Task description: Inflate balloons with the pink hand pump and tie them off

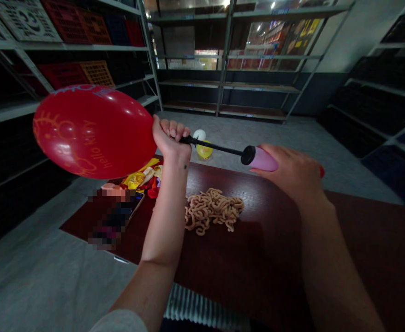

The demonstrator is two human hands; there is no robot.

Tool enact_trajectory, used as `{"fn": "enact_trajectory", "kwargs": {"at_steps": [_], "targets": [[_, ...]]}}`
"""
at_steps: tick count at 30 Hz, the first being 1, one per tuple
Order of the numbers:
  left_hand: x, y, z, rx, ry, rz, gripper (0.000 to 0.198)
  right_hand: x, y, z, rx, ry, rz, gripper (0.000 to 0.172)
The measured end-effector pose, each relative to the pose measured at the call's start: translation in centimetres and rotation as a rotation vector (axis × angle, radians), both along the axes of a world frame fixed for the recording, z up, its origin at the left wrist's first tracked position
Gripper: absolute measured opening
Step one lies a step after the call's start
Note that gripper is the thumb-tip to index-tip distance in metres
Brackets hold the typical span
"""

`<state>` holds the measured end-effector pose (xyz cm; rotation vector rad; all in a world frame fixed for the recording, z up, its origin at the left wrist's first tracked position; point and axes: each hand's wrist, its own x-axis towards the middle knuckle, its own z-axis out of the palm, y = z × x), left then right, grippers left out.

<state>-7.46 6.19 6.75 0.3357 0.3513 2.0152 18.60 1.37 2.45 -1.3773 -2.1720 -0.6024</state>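
While pinching red balloon (93, 131) neck onto pump rod (212, 146): left hand (169, 138) fingers curled tight | right hand (292, 173) fingers wrapped on pink barrel (262, 159) | balloon inflated, held above table (230, 272), on pump | flat balloons (142, 180) unused on table | yellow balloon (204, 150) on floor

This is a warehouse-style stockroom. Grey metal shelving units (258, 87) run along the far end and both sides. Red and orange plastic crates (62, 76) sit on the racks at upper left, black crates (365, 110) fill the racks at right, and a grey concrete floor (258, 138) runs between them.
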Motion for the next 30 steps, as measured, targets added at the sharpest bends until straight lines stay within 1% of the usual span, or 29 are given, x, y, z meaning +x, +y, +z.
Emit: {"fn": "enact_trajectory", "kwargs": {"at_steps": [2,5,7,9,12,15,20,23,26,28,30], "targets": [[-0.2,-0.9,0.8,0.012,0.024,0.02,0.058,0.1,-0.3,0.3,0.016,0.01,0.002,0.047],[-0.1,-2.3,1.8,0.095,0.037,0.033,0.058,-0.1,-0.6,0.5,0.045,0.007,-0.001,0.048],[0.0,-2.9,2.1,0.137,0.049,0.044,0.057,-0.3,-0.8,0.6,0.042,-0.004,0.009,0.048],[0.0,-3.1,2.2,0.147,0.08,0.061,0.058,-0.4,-0.9,0.6,0.015,-0.007,0.024,0.048],[0.2,-3.0,1.9,0.162,0.118,0.071,0.058,-0.4,-0.9,0.8,-0.019,-0.006,0.028,0.046],[1.0,-2.9,1.7,0.171,0.127,0.068,0.058,-0.3,-1.0,0.9,-0.023,-0.015,0.019,0.046],[3.9,-3.2,1.5,0.108,0.159,0.043,0.059,-1.3,-1.1,0.6,-0.019,-0.023,0.04,0.047],[6.3,-3.2,0.6,0.09,0.176,-0.008,0.06,-2.4,-1.2,0.5,-0.017,-0.04,0.047,0.049],[8.1,-3.0,-0.6,0.089,0.163,-0.082,0.06,-3.0,-1.3,0.3,-0.028,-0.064,0.014,0.045],[8.6,-2.7,-1.2,0.053,0.153,-0.109,0.06,-3.2,-1.2,0.1,-0.044,-0.071,-0.004,0.043],[8.6,-2.2,-1.5,-0.006,0.152,-0.119,0.06,-3.2,-1.1,-0.1,-0.052,-0.07,-0.009,0.044]]}}
